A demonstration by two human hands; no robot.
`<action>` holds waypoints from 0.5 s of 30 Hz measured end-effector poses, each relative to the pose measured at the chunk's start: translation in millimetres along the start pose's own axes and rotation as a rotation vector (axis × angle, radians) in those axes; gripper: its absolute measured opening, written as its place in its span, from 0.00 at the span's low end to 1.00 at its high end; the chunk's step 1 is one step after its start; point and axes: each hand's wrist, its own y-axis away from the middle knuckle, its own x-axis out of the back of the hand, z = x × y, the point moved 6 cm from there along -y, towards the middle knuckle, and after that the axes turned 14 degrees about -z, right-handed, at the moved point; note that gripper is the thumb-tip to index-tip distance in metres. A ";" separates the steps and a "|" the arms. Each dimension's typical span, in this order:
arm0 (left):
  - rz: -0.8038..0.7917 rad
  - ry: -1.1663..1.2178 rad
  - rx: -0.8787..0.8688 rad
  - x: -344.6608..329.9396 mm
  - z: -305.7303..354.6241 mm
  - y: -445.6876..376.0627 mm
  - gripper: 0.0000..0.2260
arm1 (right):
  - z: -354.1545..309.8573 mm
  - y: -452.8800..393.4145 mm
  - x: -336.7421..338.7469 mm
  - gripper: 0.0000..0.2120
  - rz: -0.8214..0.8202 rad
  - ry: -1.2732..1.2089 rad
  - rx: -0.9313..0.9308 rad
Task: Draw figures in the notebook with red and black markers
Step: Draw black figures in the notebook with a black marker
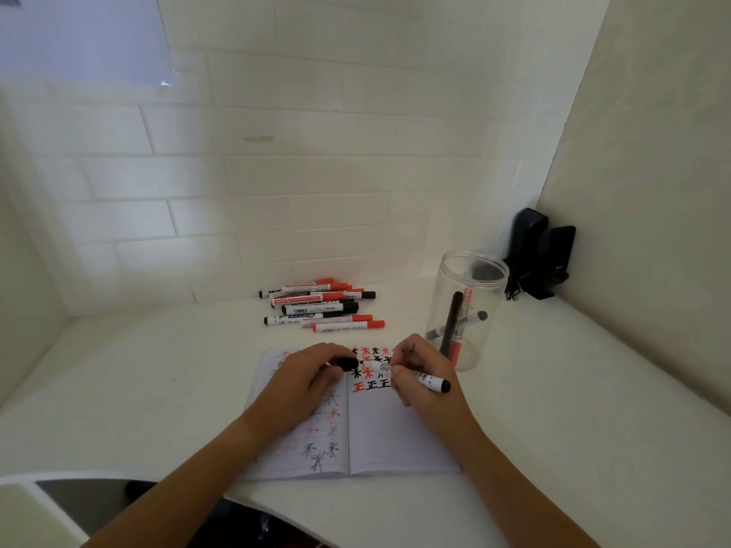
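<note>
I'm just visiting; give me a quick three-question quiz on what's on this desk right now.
1. True or false: the clear jar is empty.
2. What does the right hand hold? A) scissors B) black marker C) eraser
3. What lies under both hands, the left hand included?

Key: 1 false, markers stand in it. 2 B; the left hand grips the black cap. 3 the open notebook.

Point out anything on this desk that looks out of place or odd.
Nothing looks spilled or damaged. The loose markers lie in an untidy pile behind the notebook, while the clear jar holds only a few. A faint brownish smudge marks the wall tiles.
</note>
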 end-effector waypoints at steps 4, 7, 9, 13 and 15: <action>0.000 -0.011 -0.021 -1.1 0.0 -0.4 0.12 | -1.5 -0.4 -1.5 0.03 -0.008 0.031 -0.001; -0.026 -0.042 -0.041 -3.5 0.6 -0.2 0.13 | 0.7 -1.3 -6.7 0.04 -0.046 0.065 -0.043; -0.055 -0.066 -0.054 -5.9 0.2 -0.1 0.12 | 2.0 -1.2 -10.7 0.05 -0.072 0.066 -0.062; -0.037 -0.062 -0.035 -4.3 -3.0 -0.8 0.12 | 5.1 -2.8 -10.0 0.05 -0.080 0.010 -0.097; -0.024 -0.069 -0.035 -3.8 -3.3 -1.3 0.11 | 5.8 -4.5 -4.9 0.05 -0.057 -0.008 -0.110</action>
